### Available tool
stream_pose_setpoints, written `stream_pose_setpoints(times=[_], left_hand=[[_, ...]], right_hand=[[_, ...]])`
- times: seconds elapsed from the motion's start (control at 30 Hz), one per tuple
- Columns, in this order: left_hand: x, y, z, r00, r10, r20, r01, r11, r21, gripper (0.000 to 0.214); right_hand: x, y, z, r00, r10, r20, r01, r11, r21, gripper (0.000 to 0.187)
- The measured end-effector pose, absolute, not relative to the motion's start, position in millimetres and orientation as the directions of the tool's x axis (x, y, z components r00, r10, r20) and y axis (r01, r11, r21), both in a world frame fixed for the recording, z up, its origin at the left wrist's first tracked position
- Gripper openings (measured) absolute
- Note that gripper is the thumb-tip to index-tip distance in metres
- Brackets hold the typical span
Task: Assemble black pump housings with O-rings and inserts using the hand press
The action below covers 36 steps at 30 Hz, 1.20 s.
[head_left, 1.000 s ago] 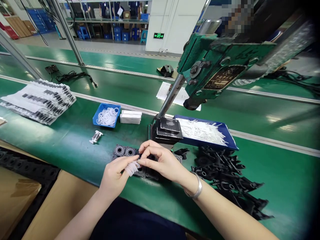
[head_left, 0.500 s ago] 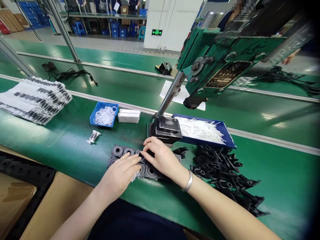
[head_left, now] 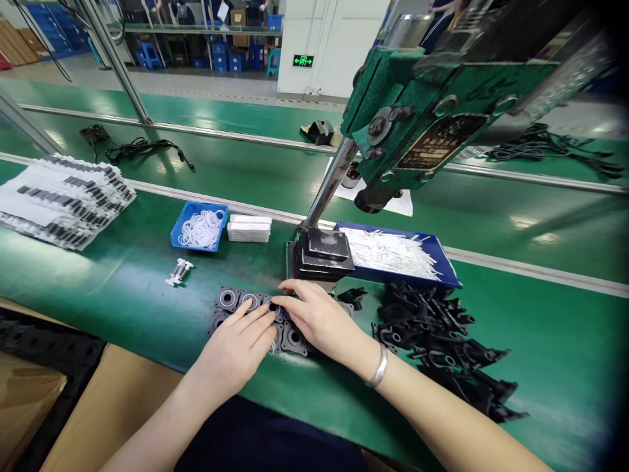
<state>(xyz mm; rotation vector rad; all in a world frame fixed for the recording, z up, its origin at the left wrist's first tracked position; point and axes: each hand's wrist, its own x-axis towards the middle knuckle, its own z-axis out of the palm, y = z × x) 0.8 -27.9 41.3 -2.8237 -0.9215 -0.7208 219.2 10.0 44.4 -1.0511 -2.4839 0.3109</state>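
Note:
Several black square parts [head_left: 227,299] with round holes lie in rows on the green belt in front of me. My left hand [head_left: 236,351] rests over them with fingers extended, and a bunch of white rings [head_left: 272,347] peeks out from under it. My right hand [head_left: 319,319], with a silver bracelet [head_left: 379,367] on the wrist, pinches thumb and forefinger together on one part near the middle of the rows. What the fingertips hold looks like a white ring but is mostly hidden.
A green hand press [head_left: 417,111] hangs over its black base block [head_left: 322,252] just behind my hands. A dark blue tray of white strips [head_left: 445,265], a pile of black parts [head_left: 437,337], a blue bin of rings [head_left: 175,231], white boxes [head_left: 249,229] and stacked bags [head_left: 63,196] surround them.
Both hands came down from just above the belt onto the black parts. The ring bunch, held up in my left fingers before, is now tucked under that hand.

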Motion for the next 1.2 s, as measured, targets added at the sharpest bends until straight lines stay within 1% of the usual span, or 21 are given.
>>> stream_pose_setpoints(times=[0.2, 0.27, 0.3, 0.33, 0.4, 0.47, 0.5, 0.57, 0.63, 0.7, 0.77, 0.83, 0.9, 0.97, 1.0, 1.03, 1.1, 1.2], left_hand=[[3, -28, 39, 0.717, 0.532, 0.450, 0.564, -0.822, 0.073, 0.026], [5, -28, 42, 0.693, 0.558, 0.457, 0.575, -0.810, 0.117, 0.027], [6, -28, 44, 0.655, 0.592, 0.469, 0.592, -0.788, 0.168, 0.026], [8, -28, 47, 0.599, 0.638, 0.484, 0.611, -0.755, 0.240, 0.025], [12, -29, 52, 0.458, 0.739, 0.495, 0.627, -0.663, 0.410, 0.022], [16, -30, 55, 0.346, 0.810, 0.474, 0.615, -0.577, 0.537, 0.019], [17, -31, 56, 0.318, 0.827, 0.463, 0.607, -0.553, 0.571, 0.019], [20, -32, 56, 0.293, 0.839, 0.458, 0.599, -0.535, 0.595, 0.021], [21, -32, 54, 0.297, 0.830, 0.472, 0.590, -0.548, 0.593, 0.023], [21, -33, 51, 0.310, 0.817, 0.486, 0.577, -0.568, 0.587, 0.024], [21, -35, 50, 0.310, 0.820, 0.480, 0.554, -0.567, 0.610, 0.025], [21, -38, 49, 0.299, 0.854, 0.425, 0.501, -0.519, 0.692, 0.027], [22, -40, 49, 0.255, 0.911, 0.324, 0.397, -0.404, 0.824, 0.025], [22, -41, 48, 0.168, 0.963, 0.213, 0.270, -0.252, 0.929, 0.022], [21, -41, 48, 0.118, 0.978, 0.173, 0.226, -0.196, 0.954, 0.020], [20, -40, 48, 0.078, 0.985, 0.151, 0.211, -0.165, 0.964, 0.019], [17, -36, 48, 0.067, 0.984, 0.167, 0.273, -0.180, 0.945, 0.018], [15, -30, 46, 0.209, 0.934, 0.290, 0.442, -0.354, 0.824, 0.020]], right_hand=[[227, -3, 43, -0.655, 0.681, 0.328, 0.637, 0.731, -0.246, 0.030], [231, -6, 47, -0.666, 0.663, 0.341, 0.623, 0.747, -0.234, 0.030], [233, -7, 50, -0.650, 0.666, 0.366, 0.619, 0.744, -0.252, 0.031], [234, -7, 54, -0.616, 0.681, 0.396, 0.616, 0.730, -0.296, 0.030], [236, -8, 62, -0.529, 0.735, 0.425, 0.572, 0.678, -0.462, 0.025], [234, -8, 68, -0.494, 0.784, 0.376, 0.449, 0.600, -0.662, 0.017], [232, -8, 69, -0.499, 0.799, 0.336, 0.383, 0.551, -0.742, 0.011], [229, -9, 69, -0.496, 0.823, 0.277, 0.294, 0.459, -0.838, 0.001], [227, -9, 67, -0.459, 0.853, 0.247, 0.265, 0.397, -0.879, 0.007], [228, -9, 64, -0.432, 0.873, 0.229, 0.245, 0.358, -0.901, 0.008], [230, -8, 63, -0.424, 0.882, 0.205, 0.220, 0.320, -0.921, 0.010], [234, -7, 62, -0.412, 0.892, 0.187, 0.192, 0.285, -0.939, 0.014], [238, -6, 62, -0.381, 0.907, 0.180, 0.182, 0.264, -0.947, 0.016], [241, -3, 60, -0.333, 0.924, 0.185, 0.236, 0.272, -0.933, 0.016], [243, -1, 59, -0.317, 0.929, 0.192, 0.289, 0.287, -0.913, 0.015], [244, 1, 57, -0.313, 0.929, 0.198, 0.351, 0.307, -0.885, 0.013], [245, 4, 53, -0.330, 0.922, 0.204, 0.472, 0.349, -0.810, 0.012], [243, 7, 47, -0.371, 0.909, 0.190, 0.596, 0.390, -0.702, 0.012]])
